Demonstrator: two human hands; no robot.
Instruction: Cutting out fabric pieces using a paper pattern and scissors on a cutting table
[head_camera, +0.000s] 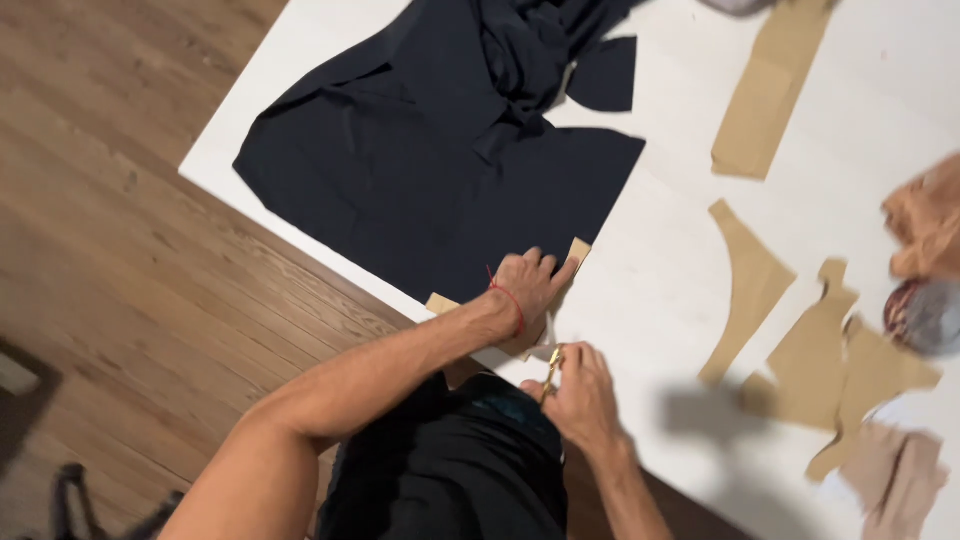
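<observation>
Left hand (528, 285) flat, fingers spread, pinning tan paper pattern (577, 250) onto dark fabric (420, 170) at table (660, 270) edge. Right hand (580, 395) grips brass scissors (552, 373) just below. Cutting step judged underway; needs steady pattern.

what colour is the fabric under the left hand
Dark navy, nearly black, fabric; seen in the head view.

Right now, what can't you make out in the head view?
- Scissors: only gold handles show; right hand hides the blades.
- Brown paper pattern: mostly under left hand and dark fabric.
- Grey object at right edge: blurred, cut off.
- Dark fabric's top: cut off by frame.
</observation>
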